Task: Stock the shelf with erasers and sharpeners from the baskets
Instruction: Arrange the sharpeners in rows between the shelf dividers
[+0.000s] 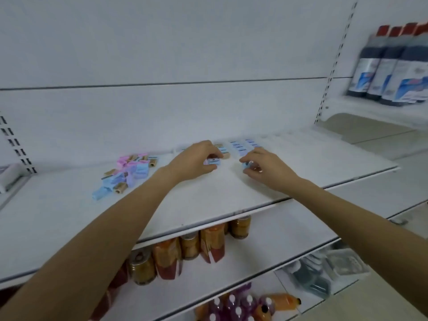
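Observation:
On the white shelf [208, 195], my left hand [196, 158] pinches a small blue sharpener [212, 161] between thumb and fingers, low over the board. My right hand [261, 166] pinches another small blue sharpener [247, 164] a short way to the right. Behind both hands, neat rows of blue sharpeners [243, 145] stand against the back wall, partly hidden by my fingers. A loose pile of pink, blue, purple and tan sharpeners [126, 173] lies on the shelf to the left. No basket is in view.
Dark bottles with red caps [389, 66] stand on a higher shelf at the right. Cans and orange packs [185, 251] fill the shelf below, bottles [240, 304] the one under it. A grey object [10, 176] sits at the far left edge.

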The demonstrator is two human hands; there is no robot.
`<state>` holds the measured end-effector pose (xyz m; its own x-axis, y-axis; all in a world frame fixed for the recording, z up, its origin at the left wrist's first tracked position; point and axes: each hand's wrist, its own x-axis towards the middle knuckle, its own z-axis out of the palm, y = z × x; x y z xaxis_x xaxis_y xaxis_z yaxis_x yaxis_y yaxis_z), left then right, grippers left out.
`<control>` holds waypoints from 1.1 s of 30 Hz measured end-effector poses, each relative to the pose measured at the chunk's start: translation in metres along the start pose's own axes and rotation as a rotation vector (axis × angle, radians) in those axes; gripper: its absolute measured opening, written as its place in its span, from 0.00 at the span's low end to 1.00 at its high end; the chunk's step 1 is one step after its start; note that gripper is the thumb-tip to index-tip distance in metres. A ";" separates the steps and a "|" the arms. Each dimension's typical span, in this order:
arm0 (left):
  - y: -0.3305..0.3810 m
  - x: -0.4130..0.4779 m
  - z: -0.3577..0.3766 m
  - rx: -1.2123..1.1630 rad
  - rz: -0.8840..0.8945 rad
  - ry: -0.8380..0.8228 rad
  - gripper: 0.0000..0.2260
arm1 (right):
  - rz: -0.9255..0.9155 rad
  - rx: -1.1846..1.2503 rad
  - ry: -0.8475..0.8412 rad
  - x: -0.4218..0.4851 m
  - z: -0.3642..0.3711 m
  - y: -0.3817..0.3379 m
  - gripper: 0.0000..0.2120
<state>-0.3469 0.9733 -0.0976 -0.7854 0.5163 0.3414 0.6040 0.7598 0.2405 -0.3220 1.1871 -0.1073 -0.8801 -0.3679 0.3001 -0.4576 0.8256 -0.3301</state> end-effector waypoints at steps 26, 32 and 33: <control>-0.001 0.084 0.026 0.090 -0.147 0.125 0.08 | -0.192 0.063 0.106 0.071 -0.007 0.082 0.11; -0.005 0.084 0.045 0.048 -0.230 0.201 0.07 | -0.349 0.137 0.111 0.098 0.008 0.096 0.13; -0.005 0.082 0.049 0.044 -0.245 0.228 0.07 | -0.345 0.171 0.113 0.100 0.012 0.098 0.14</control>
<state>-0.4209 1.0313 -0.1148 -0.8532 0.2179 0.4739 0.3902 0.8695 0.3028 -0.4565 1.2262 -0.1200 -0.6557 -0.5541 0.5129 -0.7469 0.5752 -0.3336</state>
